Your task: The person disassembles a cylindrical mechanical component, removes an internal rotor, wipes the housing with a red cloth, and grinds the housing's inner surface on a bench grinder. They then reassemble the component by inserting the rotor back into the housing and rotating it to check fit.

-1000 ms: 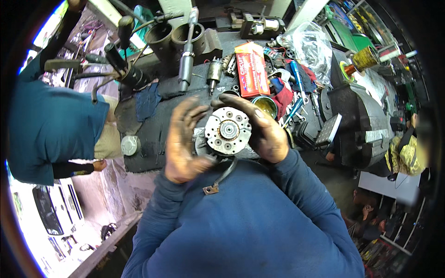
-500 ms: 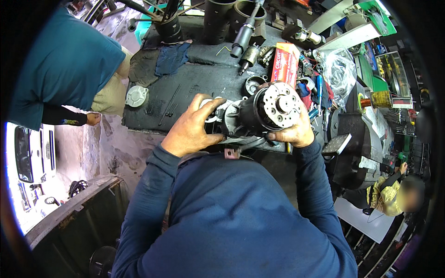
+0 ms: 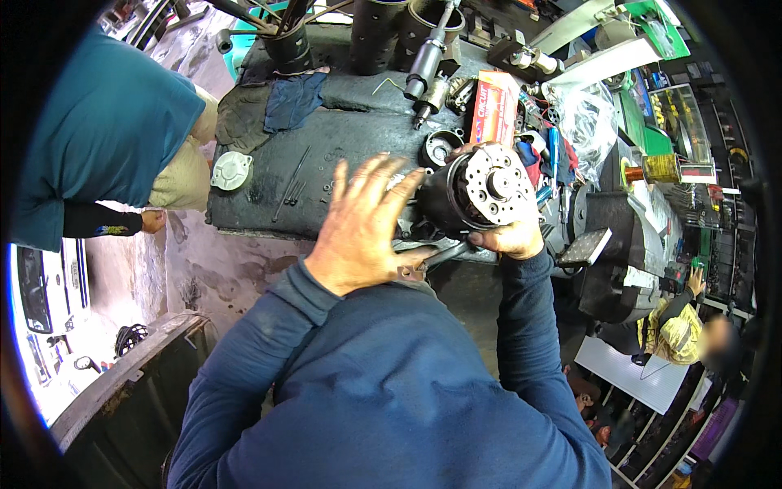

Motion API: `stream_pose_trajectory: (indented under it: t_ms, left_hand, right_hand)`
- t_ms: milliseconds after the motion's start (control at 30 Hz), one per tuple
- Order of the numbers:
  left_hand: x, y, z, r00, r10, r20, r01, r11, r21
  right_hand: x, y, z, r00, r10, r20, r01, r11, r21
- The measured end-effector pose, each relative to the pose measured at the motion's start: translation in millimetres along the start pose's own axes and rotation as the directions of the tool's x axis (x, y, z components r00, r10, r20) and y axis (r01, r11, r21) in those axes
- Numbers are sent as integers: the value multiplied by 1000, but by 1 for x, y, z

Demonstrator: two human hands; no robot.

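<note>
My right hand grips a black cylindrical machine part, motor-like, low over the near edge of the workbench. Its pale round end face, dotted with holes around a central hub, is turned up and to the right. My left hand lies just left of the part, fingers spread and slightly blurred, its palm hiding the part's left end. Whether the fingertips touch it I cannot tell. Beyond the part sits a round metal cup-shaped piece. A red and white box stands behind my right hand.
The dark workbench holds a pale round cover, thin rods, cloths and a can of tools. Screwdrivers and clear plastic crowd the right. Another person stands at left.
My left hand has come off its curled hold on the part's left end and spread flat beside it. My right hand keeps its grip. The view has shifted slightly.
</note>
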State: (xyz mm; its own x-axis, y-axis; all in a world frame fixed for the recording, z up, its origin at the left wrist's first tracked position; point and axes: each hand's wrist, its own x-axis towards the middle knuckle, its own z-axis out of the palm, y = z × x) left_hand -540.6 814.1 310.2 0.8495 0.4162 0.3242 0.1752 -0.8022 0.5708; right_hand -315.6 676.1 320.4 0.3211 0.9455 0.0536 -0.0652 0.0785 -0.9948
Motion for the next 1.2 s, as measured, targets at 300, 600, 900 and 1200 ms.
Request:
stream_pose_trajectory:
  t_ms: [300,600,900,1200]
  left_hand:
    - [22,-5,27,992,49,-115,-72,977,-202]
    - [28,-11,16,997,71,14,-65,966,-249]
    - [53,-33,-23,902,158,401,-11,938,-345]
    - [25,-46,-26,937,1,350,63,983,-171]
  right_hand:
    - [-2,0,-1,998,39,-50,-39,999,-1]
    - [3,-14,20,995,-45,-94,50,997,51]
    - [2,-17,40,965,-89,-247,100,994,32]
    - [-3,-15,71,863,-128,-489,123,992,-43]
